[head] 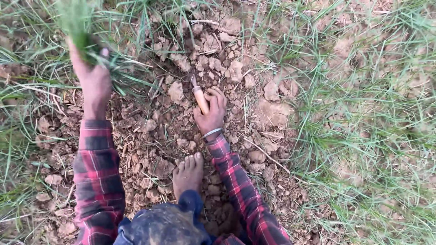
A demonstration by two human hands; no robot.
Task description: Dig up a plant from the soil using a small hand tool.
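Cracked dry soil (pixel 254 113) underfoot, left hand (pixel 93 77) outstretched, fingers clenched round grass tuft (pixel 75 22), right hand (pixel 212 111) lowered, fingers gripped wooden-handled tool (pixel 200 97)

The soil (pixel 213 50) at twelve o'clock is dry, matt and rough, broken into hard cracked clods. The grass (pixel 363 136) from one to five o'clock is thin, soft-looking blades, green mixed with pale dry straw. The tool (pixel 200 97) in the right hand (pixel 211 111) has a smooth wooden handle with a slight sheen. The bangle (pixel 211 132) on that wrist looks like shiny metal. The sleeves (pixel 97 177) are woven checked cloth, matt. The tuft (pixel 75 22) in the left hand (pixel 93 77) at ten o'clock is fresh green grass.
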